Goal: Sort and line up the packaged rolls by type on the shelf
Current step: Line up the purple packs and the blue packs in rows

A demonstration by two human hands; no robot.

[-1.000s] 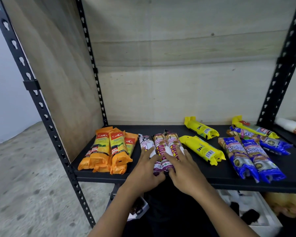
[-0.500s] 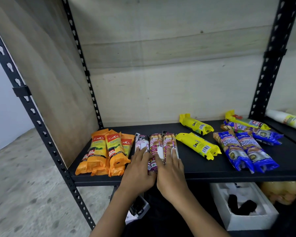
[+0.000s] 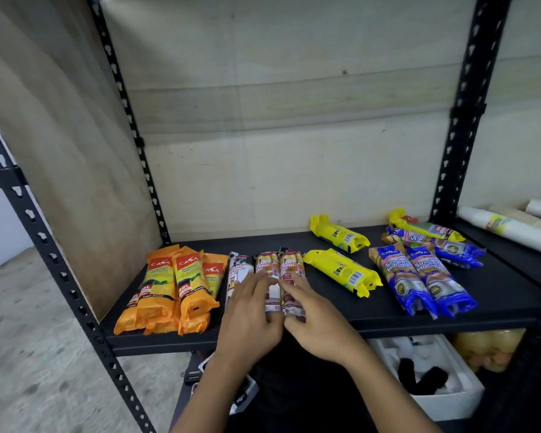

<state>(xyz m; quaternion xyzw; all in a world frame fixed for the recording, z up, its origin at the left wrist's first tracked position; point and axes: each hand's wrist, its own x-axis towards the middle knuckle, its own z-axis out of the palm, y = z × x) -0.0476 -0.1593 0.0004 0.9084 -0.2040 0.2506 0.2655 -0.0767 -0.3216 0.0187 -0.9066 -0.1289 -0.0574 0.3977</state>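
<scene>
Shelf: black board (image 3: 388, 320) on a slotted black frame, with wood panels at the back and left.
Orange rolls: a group (image 3: 169, 285) at the left end, lengthwise front to back, overlapping one another.
Drawstring rolls: three (image 3: 266, 267) side by side just right of the orange rolls, long axes running front to back, near ends at the front edge of the shelf. The left one is mostly white; the other two are maroon.
Left hand: (image 3: 250, 317) lies flat on the left and middle drawstring rolls, fingers fairly straight and spread, gripping nothing.
Right hand: (image 3: 316, 320) lies on the right drawstring roll, fingers extended along it, thumb at its near end, beside the left thumb. It presses rather than grips.
Yellow rolls: two, both angled. One (image 3: 341, 271) is just right of the drawstring rolls; the other (image 3: 338, 234) lies behind it near the back panel.
Blue rolls: two (image 3: 419, 279) side by side at the right; more (image 3: 450, 248) lie crosswise behind them, with a yellow-green roll (image 3: 425, 228) on top at the back.
Next bay: white rolls (image 3: 506, 229) beyond the right post.
Below: white foam box (image 3: 444, 398) under the shelf.
</scene>
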